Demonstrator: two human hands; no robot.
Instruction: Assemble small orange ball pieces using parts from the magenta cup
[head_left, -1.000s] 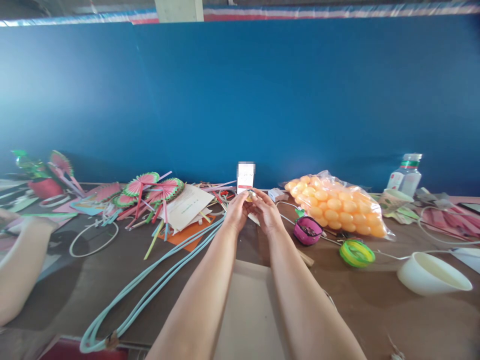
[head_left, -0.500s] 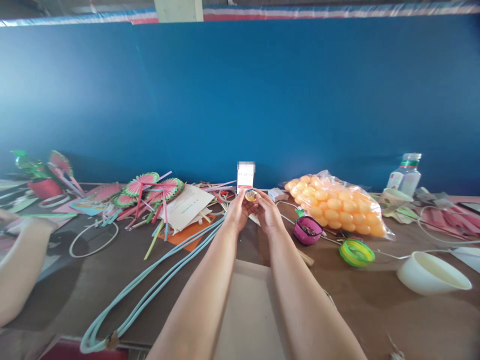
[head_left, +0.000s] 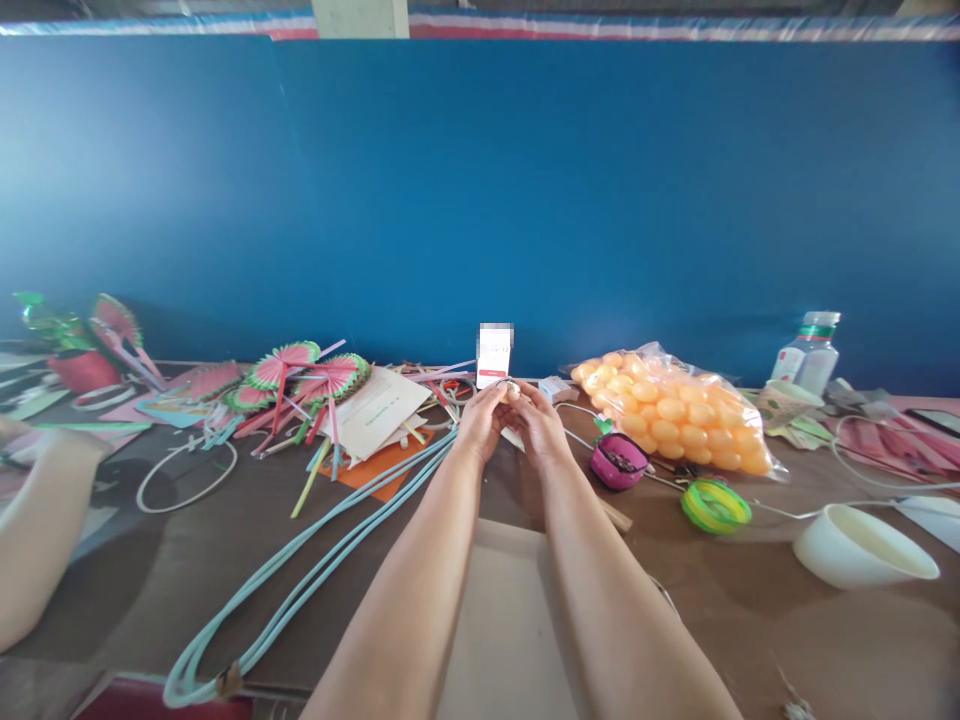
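Both arms reach forward over the table, with the hands close together. My left hand (head_left: 480, 418) and my right hand (head_left: 537, 420) are closed at the fingertips around a small round object (head_left: 512, 391), pale and shiny. Fingers cover most of it, so its kind cannot be made out. Just behind the fingertips stands a phone (head_left: 493, 360) with a lit white screen, upright near the blue wall. To the right of my right hand sits a small magenta pouch (head_left: 619, 461) with a green tip and dark contents.
Watermelon-patterned paper fans (head_left: 300, 375), papers (head_left: 379, 412) and looped pale blue tubing (head_left: 300, 560) lie left. Rightward are a bag of orange balls (head_left: 675, 410), yellow-green coil (head_left: 715, 505), white bowl (head_left: 862, 545) and clear bottles (head_left: 810, 350). Another person's arm (head_left: 45, 520) is at far left.
The round object has turned between my fingers: its gold-coloured face showed before, and a paler, narrower part shows now. My fingertips have drawn closer together over it.
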